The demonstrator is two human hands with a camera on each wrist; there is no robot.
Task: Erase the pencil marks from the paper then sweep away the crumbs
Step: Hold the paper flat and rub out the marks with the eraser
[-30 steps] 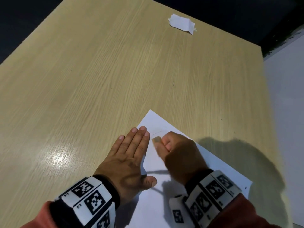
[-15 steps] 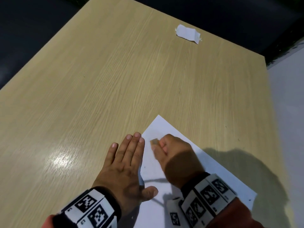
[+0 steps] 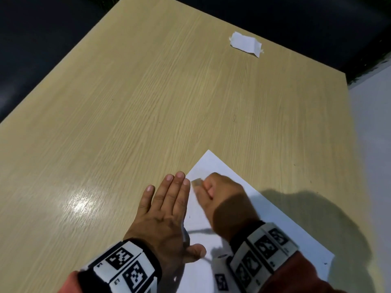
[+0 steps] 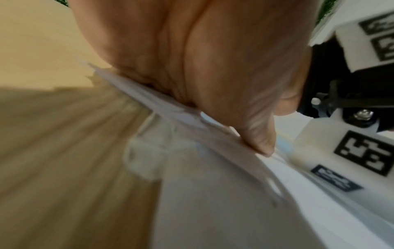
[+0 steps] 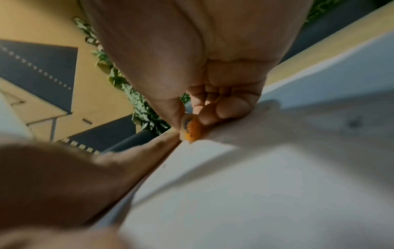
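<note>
A white sheet of paper point(image 3: 264, 210) lies at an angle on the wooden table point(image 3: 148, 102). My left hand point(image 3: 167, 199) lies flat with straight fingers across the sheet's left edge, pressing it down; the left wrist view shows the palm point(image 4: 192, 59) on the paper point(image 4: 213, 193). My right hand point(image 3: 220, 197) is curled and pinches a small eraser point(image 3: 197, 182) against the paper near its far corner. In the right wrist view the eraser point(image 5: 190, 128) shows orange and white between thumb and fingers. A faint dark speck point(image 3: 189, 217) sits on the sheet. Pencil marks are too faint to make out.
A small torn scrap of white paper point(image 3: 245, 44) lies near the table's far edge. The table's right edge point(image 3: 351, 144) borders a pale floor. Dark ground lies beyond the far and left edges. Bare wood stretches left of my hands.
The eraser in my right hand has slid a little to the left, closer to the left fingertips. The left hand keeps pressing the sheet. The head camera has tilted.
</note>
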